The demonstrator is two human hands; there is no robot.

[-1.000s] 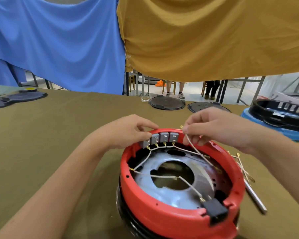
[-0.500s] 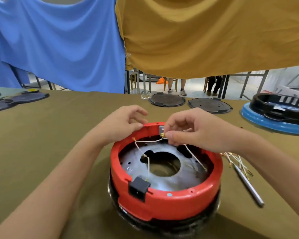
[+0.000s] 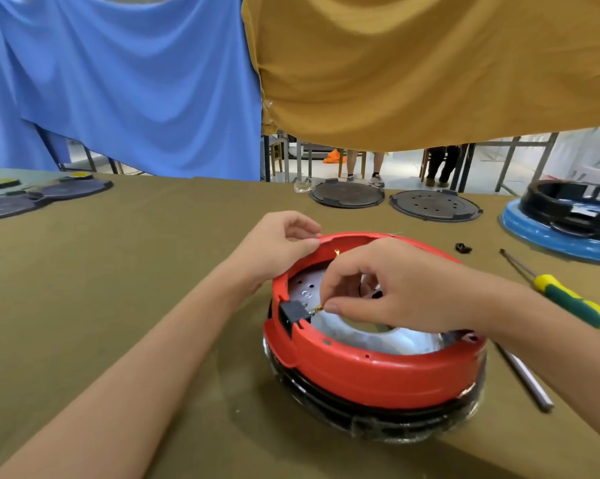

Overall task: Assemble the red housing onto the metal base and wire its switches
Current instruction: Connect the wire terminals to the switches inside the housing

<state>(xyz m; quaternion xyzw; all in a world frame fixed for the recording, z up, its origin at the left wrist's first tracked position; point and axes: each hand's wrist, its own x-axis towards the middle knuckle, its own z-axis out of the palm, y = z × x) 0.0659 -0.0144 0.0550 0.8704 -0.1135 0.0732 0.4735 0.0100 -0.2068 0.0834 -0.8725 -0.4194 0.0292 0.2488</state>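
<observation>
Nearby, screwdriver, black discs, blue base

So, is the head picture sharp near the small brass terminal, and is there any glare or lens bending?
Head view: brass terminal at the right hand fingertips is small, slightly soft; metal base shows white glare; table edge bows from wide-angle distortion.

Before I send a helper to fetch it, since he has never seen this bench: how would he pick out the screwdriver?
Start at the red housing in the middle of the olive-covered table. Look past its right side, beyond the right hand, toward the blue ring. The screwdriver lies there, the only tool with a yellow and green handle, unlike the plain metal rod nearer the front edge.
</observation>
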